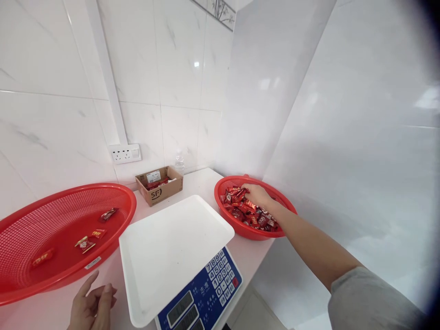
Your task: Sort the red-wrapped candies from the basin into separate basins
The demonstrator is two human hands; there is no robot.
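Note:
My right hand (257,195) reaches into the small red basket (225,181) at the right, fingers curled down among a heap of red wrapped candies (240,207); whether it holds one is hidden. My left hand (92,305) hovers at the bottom left, fingers loosely apart and holding nothing, just in front of the large red basket (41,206). That basket holds several scattered candies (84,244). A white electronic scale (172,250) with a blue keypad (220,279) stands between the two baskets.
A small cardboard box (161,185) with red items inside sits against the tiled wall, a clear plastic bottle (179,162) behind it. A wall socket (125,153) is above the counter. The white counter edge (256,263) drops away at the right.

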